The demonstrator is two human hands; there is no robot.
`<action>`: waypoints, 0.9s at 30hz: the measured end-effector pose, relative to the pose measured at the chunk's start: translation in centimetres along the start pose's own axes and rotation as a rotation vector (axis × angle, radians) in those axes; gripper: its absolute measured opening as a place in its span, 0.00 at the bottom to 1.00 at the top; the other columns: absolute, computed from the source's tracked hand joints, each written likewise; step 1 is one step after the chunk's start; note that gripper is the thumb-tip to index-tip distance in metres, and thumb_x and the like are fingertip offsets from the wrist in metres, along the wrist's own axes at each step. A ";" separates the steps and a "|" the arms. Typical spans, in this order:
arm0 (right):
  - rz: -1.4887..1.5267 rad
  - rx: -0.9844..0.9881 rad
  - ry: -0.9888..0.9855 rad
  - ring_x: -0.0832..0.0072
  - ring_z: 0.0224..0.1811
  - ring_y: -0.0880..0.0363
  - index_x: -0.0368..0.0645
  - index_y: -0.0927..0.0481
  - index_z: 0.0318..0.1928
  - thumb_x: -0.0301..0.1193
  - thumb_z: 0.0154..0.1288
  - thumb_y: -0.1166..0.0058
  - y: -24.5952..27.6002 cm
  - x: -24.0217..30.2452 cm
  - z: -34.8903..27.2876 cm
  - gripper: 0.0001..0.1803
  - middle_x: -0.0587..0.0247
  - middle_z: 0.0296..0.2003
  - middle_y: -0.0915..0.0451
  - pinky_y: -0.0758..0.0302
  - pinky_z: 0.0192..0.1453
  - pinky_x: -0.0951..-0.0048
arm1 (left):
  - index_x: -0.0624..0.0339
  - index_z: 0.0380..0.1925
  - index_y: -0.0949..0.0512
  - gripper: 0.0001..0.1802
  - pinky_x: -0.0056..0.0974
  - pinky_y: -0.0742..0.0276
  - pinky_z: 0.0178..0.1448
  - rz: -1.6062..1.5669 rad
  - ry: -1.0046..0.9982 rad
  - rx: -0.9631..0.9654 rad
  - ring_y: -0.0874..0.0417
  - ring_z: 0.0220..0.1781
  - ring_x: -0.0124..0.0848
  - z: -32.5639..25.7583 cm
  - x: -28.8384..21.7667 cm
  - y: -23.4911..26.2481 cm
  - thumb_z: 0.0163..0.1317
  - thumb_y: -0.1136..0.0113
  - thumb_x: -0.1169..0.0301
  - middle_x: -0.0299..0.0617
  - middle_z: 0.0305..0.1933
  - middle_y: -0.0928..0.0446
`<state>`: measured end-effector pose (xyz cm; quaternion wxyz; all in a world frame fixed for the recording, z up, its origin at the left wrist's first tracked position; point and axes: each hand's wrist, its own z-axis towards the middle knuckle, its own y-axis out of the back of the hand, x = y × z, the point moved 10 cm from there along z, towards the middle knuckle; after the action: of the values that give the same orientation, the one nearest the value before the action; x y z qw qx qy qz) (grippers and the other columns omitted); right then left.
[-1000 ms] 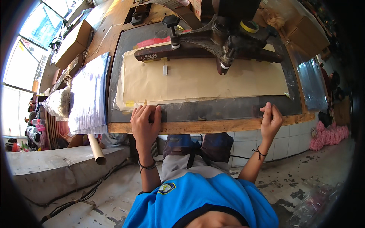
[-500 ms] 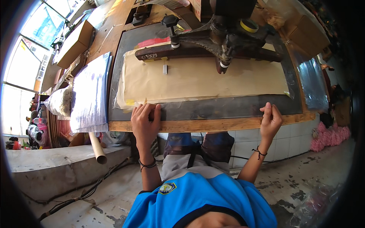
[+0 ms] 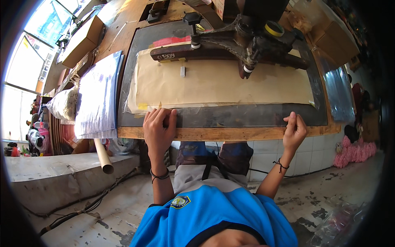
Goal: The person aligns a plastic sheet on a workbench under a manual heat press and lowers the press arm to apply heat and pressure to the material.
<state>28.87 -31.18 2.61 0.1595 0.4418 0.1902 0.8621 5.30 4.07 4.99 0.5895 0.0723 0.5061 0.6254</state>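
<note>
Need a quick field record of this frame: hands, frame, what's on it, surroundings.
left hand: flat on the near edge of the wooden screen frame, fingers on the mesh
right hand: gripping the same edge, further right
on screen: tan paper sheet, dark squeegee with metal arm
left of frame: plastic-wrapped stack, cardboard tube

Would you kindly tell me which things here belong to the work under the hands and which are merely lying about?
In use:
- left hand flat on the wooden-framed screen
- right hand gripping its front edge
- tan paper sheet
- dark squeegee arm

Lying about:
- cardboard tube
- stack of plastic-wrapped sheets
- cardboard box
- yellow tape roll
</note>
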 end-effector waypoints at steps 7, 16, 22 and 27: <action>-0.011 0.010 0.009 0.81 0.18 0.37 0.36 0.19 0.24 0.34 0.78 0.44 -0.3 0.0 -0.2 0.22 0.67 0.18 0.28 0.44 0.24 0.71 | 0.59 0.26 0.21 0.11 0.41 0.34 0.38 0.013 -0.012 -0.009 0.30 0.25 0.37 -0.4 0.1 0.1 0.67 0.35 0.70 0.38 0.21 0.30; -0.015 0.005 0.038 0.81 0.19 0.38 0.37 0.19 0.24 0.34 0.78 0.44 -0.2 0.7 -0.1 0.22 0.67 0.19 0.27 0.44 0.24 0.71 | 0.57 0.27 0.20 0.09 0.41 0.33 0.39 0.017 -0.024 -0.010 0.28 0.26 0.37 -0.3 -0.4 0.3 0.67 0.34 0.70 0.37 0.22 0.28; -0.038 0.018 0.046 0.79 0.20 0.36 0.37 0.19 0.24 0.34 0.78 0.44 -0.3 1.1 -0.3 0.22 0.66 0.19 0.28 0.43 0.26 0.70 | 0.57 0.29 0.19 0.08 0.41 0.32 0.41 0.014 -0.019 0.000 0.27 0.28 0.37 -0.6 -0.3 0.3 0.66 0.34 0.70 0.37 0.23 0.27; -0.037 0.010 0.055 0.78 0.20 0.37 0.37 0.19 0.24 0.34 0.78 0.44 -0.2 1.1 -0.3 0.21 0.66 0.19 0.28 0.42 0.26 0.69 | 0.58 0.29 0.19 0.08 0.42 0.31 0.42 0.016 -0.015 0.012 0.26 0.28 0.38 -0.6 -0.4 0.3 0.67 0.35 0.69 0.38 0.23 0.27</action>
<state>28.05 -30.56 3.13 0.1681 0.4151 0.2069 0.8698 4.85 3.47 5.11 0.5878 0.0846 0.5046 0.6266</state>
